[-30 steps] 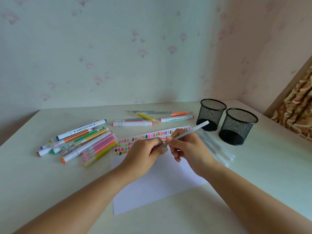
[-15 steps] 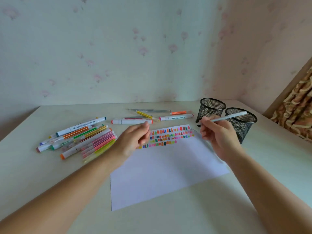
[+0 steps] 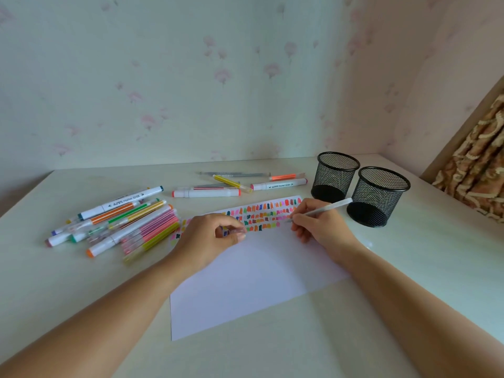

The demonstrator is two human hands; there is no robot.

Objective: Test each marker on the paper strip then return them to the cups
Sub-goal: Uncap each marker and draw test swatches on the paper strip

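My right hand [image 3: 321, 227] grips a thin white pen [image 3: 330, 208] with its tip down on the white paper [image 3: 245, 279], at the right end of the rows of colour marks [image 3: 261, 214]. My left hand [image 3: 210, 238] rests on the paper's left part and pinches a small clear pen cap [image 3: 236, 231]. Two black mesh cups [image 3: 336, 175] [image 3: 379, 197] stand just right of the paper; I see no markers in them. A pile of markers [image 3: 122, 222] lies to the left. A smaller group of markers [image 3: 231, 185] lies behind the paper.
The pale table [image 3: 409, 268] sits in a corner between two papered walls. A brown patterned fabric [image 3: 477, 170] hangs past the table's right edge. Some clear pens lie half hidden under my right forearm.
My right hand came down from near the cups and set the pen tip on the paper. My left hand lowered onto the paper's left part with the cap.
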